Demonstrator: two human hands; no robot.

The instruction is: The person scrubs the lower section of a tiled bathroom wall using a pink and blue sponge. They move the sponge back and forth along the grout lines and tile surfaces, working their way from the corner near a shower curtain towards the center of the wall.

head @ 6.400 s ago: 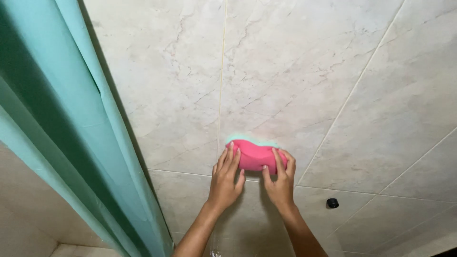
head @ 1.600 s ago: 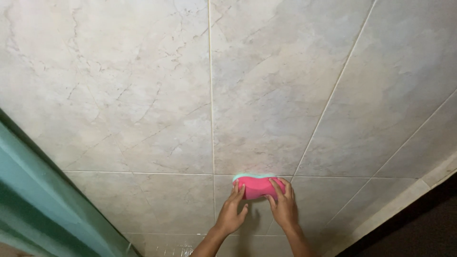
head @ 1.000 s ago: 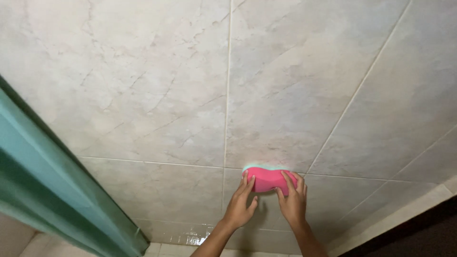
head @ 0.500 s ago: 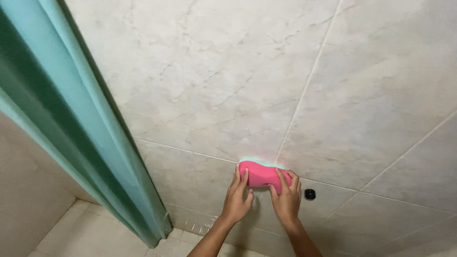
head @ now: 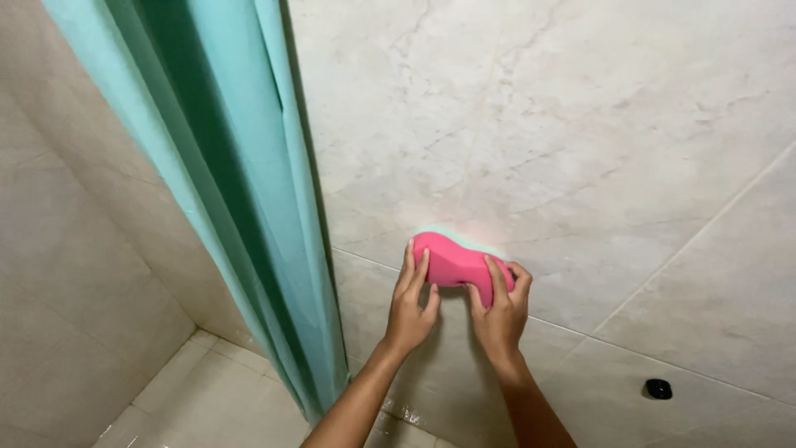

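A pink curved sponge (head: 452, 261) with a pale green underside lies flat against the beige marbled tile wall (head: 580, 141). My left hand (head: 410, 303) presses its left end with the fingers laid over the edge. My right hand (head: 500, 309) holds the right end, fingers over the top and thumb below. Both forearms come up from the bottom of the view. The sponge sits just above a grout line, close to the curtain.
A teal shower curtain (head: 240, 182) hangs at the left, a little way from the sponge. A small black round fitting (head: 658, 388) is set in the wall at lower right. Pale floor tiles (head: 191, 398) show at lower left, with a wet patch by the wall base.
The sponge and both hands have slid left along the wall toward the curtain. The view has swung left, bringing the curtain and floor further in.
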